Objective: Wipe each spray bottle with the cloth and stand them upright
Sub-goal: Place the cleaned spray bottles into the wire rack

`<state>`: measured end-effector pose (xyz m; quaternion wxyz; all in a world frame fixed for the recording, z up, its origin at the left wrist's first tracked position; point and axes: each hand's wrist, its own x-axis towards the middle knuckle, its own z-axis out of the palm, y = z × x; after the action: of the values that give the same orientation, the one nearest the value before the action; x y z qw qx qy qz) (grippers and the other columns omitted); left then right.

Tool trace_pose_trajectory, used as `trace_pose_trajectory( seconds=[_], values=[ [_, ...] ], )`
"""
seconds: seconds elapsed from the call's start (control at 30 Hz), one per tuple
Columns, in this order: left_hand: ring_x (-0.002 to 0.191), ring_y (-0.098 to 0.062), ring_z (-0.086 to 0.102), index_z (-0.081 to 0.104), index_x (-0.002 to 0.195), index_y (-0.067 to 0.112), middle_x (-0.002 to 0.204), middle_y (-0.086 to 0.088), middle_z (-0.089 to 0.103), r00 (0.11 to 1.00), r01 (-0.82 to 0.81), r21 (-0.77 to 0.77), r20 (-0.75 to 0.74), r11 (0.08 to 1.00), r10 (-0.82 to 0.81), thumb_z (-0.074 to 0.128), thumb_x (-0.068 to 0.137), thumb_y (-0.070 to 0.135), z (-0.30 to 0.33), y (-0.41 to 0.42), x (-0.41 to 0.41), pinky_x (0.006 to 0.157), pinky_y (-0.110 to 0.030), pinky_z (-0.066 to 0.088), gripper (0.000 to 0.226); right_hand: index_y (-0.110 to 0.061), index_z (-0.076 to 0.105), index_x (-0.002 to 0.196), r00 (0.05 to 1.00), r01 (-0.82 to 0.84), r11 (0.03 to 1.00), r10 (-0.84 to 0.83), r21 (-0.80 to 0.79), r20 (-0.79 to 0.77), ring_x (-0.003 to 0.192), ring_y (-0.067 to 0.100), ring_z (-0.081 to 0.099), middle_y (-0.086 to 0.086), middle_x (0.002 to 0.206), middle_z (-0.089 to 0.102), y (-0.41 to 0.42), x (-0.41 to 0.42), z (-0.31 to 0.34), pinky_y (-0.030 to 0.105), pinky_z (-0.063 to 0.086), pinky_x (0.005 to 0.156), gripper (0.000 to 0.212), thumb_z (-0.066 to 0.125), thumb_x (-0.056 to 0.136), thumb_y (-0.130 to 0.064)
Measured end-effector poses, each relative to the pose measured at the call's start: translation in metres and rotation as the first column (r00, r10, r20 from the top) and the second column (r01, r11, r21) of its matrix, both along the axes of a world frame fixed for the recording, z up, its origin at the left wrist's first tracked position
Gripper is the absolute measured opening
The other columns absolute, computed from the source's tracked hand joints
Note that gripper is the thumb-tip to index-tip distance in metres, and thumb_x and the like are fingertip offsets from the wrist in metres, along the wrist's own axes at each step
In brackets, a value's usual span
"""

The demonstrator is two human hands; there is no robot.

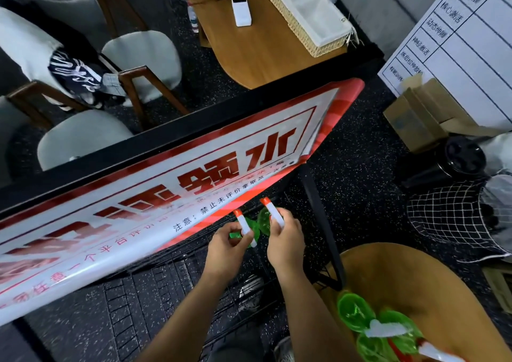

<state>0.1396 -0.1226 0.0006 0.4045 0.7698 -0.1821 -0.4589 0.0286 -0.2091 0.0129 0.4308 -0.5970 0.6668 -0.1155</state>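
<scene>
Two hands, one green spray bottle each.
Left hand (225,246) is gripping a bottle (245,227); right hand (286,239) is gripping another (273,213). More green bottles (382,325) are lying on the wooden table (415,278).

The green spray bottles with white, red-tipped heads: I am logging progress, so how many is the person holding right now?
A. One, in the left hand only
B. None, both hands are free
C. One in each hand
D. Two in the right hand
C: the left hand grips one green spray bottle and the right hand grips another, both raised above the dark speckled floor.
</scene>
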Motion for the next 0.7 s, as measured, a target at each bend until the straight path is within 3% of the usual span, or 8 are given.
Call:
trace_pose_trajectory(
  seconds=[0.17, 0.27, 0.33, 0.47, 0.57, 0.7],
  values=[
    [0.076, -0.018, 0.073, 0.067, 0.109, 0.03, 0.092, 0.001, 0.079, 0.999, -0.025, 0.039, 0.031, 0.999, 0.024, 0.083, 0.092, 0.043, -0.001, 0.006, -0.003, 0.065, -0.035, 0.058, 0.027, -0.025, 0.045, 0.153, 1.0, -0.006, 0.999, 0.005, 0.04, 0.028, 0.095, 0.013, 0.066, 0.003, 0.13, 0.057, 0.006, -0.01, 0.006, 0.035, 0.055, 0.087, 0.05, 0.06, 0.106, -0.023],
    [0.09, -0.012, 0.072, 0.058, 0.103, 0.032, 0.1, 0.006, 0.073, 0.993, -0.026, 0.058, 0.113, 0.998, 0.019, 0.085, 0.091, 0.038, 0.006, 0.01, -0.009, 0.07, -0.022, 0.054, 0.03, -0.025, 0.037, 0.158, 1.0, -0.017, 0.996, 0.014, 0.086, 0.028, 0.082, -0.002, 0.059, 0.002, 0.133, 0.055, 0.012, -0.024, 0.013, 0.03, 0.052, 0.085, 0.06, 0.064, 0.104, -0.025],
    [0.092, -0.013, 0.07, 0.056, 0.107, 0.024, 0.104, 0.002, 0.07, 0.987, -0.041, 0.058, 0.16, 0.997, 0.031, 0.087, 0.088, 0.038, 0.007, 0.016, -0.012, 0.073, -0.022, 0.052, 0.039, -0.026, 0.036, 0.158, 0.998, -0.02, 0.992, 0.013, 0.121, 0.055, 0.084, -0.003, 0.059, 0.0, 0.133, 0.055, 0.017, -0.036, 0.017, 0.026, 0.052, 0.085, 0.061, 0.064, 0.104, -0.027],
    [0.088, -0.007, 0.061, 0.055, 0.117, 0.015, 0.105, 0.0, 0.062, 0.967, -0.023, 0.089, 0.254, 0.996, 0.0, 0.087, 0.087, 0.038, 0.01, 0.034, -0.022, 0.074, -0.026, 0.048, 0.049, -0.027, 0.044, 0.153, 0.986, -0.035, 0.969, -0.006, 0.244, 0.166, 0.093, 0.003, 0.061, -0.003, 0.126, 0.061, 0.032, -0.061, 0.025, 0.017, 0.045, 0.072, 0.054, 0.064, 0.103, -0.038],
    [0.09, -0.006, 0.06, 0.055, 0.119, 0.014, 0.109, -0.003, 0.063, 0.967, 0.012, 0.079, 0.253, 0.997, -0.031, 0.087, 0.088, 0.037, 0.015, 0.045, -0.036, 0.083, -0.033, 0.048, 0.05, -0.03, 0.054, 0.142, 0.968, -0.069, 0.95, -0.011, 0.306, 0.252, 0.098, 0.005, 0.066, -0.008, 0.117, 0.066, 0.047, -0.084, 0.032, 0.023, 0.049, 0.079, 0.044, 0.066, 0.102, -0.041],
    [0.093, -0.02, 0.066, 0.057, 0.114, 0.02, 0.105, -0.004, 0.068, 0.962, 0.108, 0.061, 0.243, 0.992, -0.12, 0.087, 0.088, 0.04, 0.023, 0.05, -0.07, 0.087, -0.039, 0.051, 0.044, -0.037, 0.065, 0.123, 0.947, -0.059, 0.943, -0.051, 0.329, 0.318, 0.103, 0.012, 0.071, -0.004, 0.111, 0.073, 0.069, -0.124, 0.035, 0.027, 0.056, 0.091, 0.025, 0.07, 0.099, -0.041]
  ],
)
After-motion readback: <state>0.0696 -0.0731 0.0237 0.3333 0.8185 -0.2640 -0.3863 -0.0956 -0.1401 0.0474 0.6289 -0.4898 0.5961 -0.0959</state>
